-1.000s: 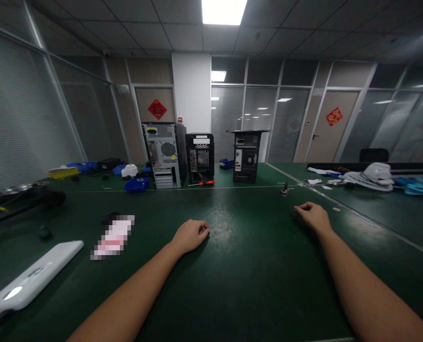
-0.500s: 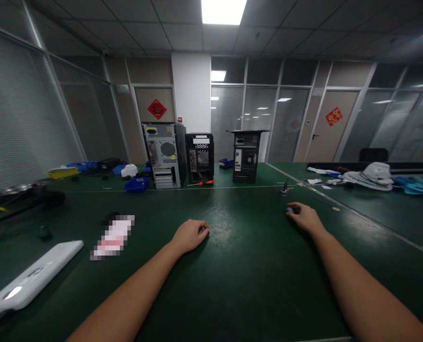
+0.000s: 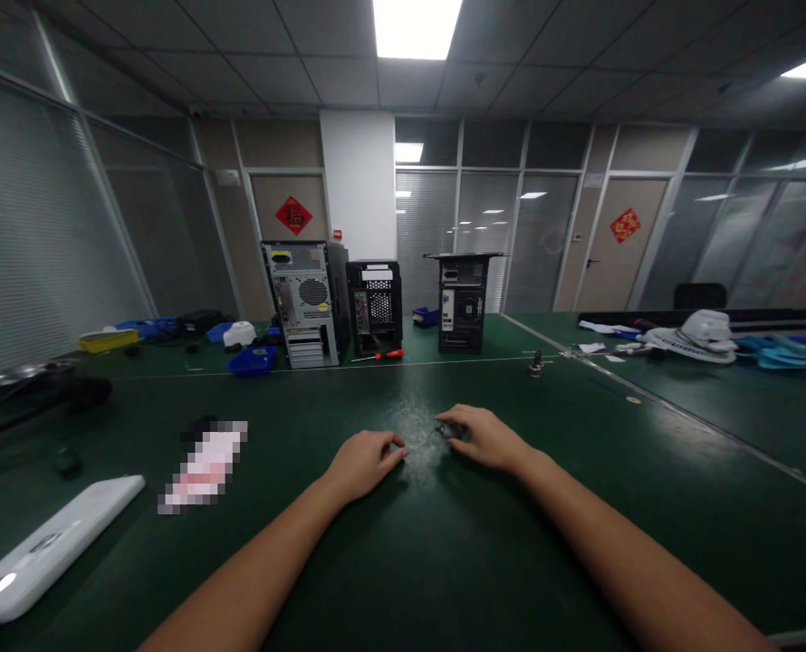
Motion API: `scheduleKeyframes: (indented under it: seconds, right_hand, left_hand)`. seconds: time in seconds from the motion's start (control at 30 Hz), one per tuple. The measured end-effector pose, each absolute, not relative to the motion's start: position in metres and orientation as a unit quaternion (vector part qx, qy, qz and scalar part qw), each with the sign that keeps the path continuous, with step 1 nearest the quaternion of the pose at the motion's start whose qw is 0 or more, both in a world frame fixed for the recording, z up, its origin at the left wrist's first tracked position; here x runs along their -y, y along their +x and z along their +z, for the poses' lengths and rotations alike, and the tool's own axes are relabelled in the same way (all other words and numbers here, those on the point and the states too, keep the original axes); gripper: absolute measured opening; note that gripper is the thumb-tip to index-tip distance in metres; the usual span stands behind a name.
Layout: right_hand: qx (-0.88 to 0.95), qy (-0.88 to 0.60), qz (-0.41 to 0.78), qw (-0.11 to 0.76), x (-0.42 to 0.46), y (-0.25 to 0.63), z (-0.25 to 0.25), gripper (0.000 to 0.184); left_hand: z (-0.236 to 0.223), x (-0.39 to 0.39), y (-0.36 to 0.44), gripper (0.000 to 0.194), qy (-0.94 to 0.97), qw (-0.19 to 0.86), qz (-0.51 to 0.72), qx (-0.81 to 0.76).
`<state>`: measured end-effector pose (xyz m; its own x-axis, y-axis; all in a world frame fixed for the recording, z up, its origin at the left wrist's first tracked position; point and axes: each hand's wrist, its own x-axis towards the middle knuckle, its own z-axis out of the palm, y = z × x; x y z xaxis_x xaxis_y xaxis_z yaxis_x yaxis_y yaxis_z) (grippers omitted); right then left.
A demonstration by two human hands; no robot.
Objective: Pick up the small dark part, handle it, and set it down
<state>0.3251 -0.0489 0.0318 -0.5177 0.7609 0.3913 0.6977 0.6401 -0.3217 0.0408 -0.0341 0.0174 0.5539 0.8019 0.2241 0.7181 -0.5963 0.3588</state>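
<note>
My left hand rests on the green table near its middle, fingers curled loosely, nothing visible in them. My right hand lies just to its right, fingers bent over a small dark object at the fingertips; I cannot make out what it is. The two hands are a short gap apart over a worn pale patch of the mat.
Three computer cases stand at the back, a red-handled screwdriver before them. A white panel and a blurred pink-white item lie at left. Blue bins and a small metal part lie further off.
My right hand has slid leftward across the table from the right side to the middle, bringing the small dark object beside my left hand. The left hand has barely moved.
</note>
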Motion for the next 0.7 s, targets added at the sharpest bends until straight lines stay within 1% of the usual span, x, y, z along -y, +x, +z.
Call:
scheduleKeyframes:
  seconds: [0.1, 0.2, 0.4, 0.7]
  right_hand:
    - [0.891, -0.376, 0.071, 0.244, 0.062, 0.296, 0.034, 0.051]
    - [0.903, -0.352, 0.071, 0.237, 0.070, 0.284, 0.036, 0.050]
    - [0.902, -0.358, 0.069, 0.231, 0.069, 0.284, 0.032, 0.050]
    - [0.900, -0.352, 0.073, 0.244, 0.070, 0.283, 0.031, 0.052]
  left_hand:
    - [0.017, 0.037, 0.043, 0.034, 0.885, 0.104, 0.188, -0.412]
    - [0.017, 0.039, 0.045, 0.031, 0.898, 0.091, 0.185, -0.389]
    - [0.023, 0.044, 0.047, 0.024, 0.906, 0.093, 0.177, -0.372]
    - [0.020, 0.041, 0.046, 0.022, 0.905, 0.095, 0.199, -0.363]
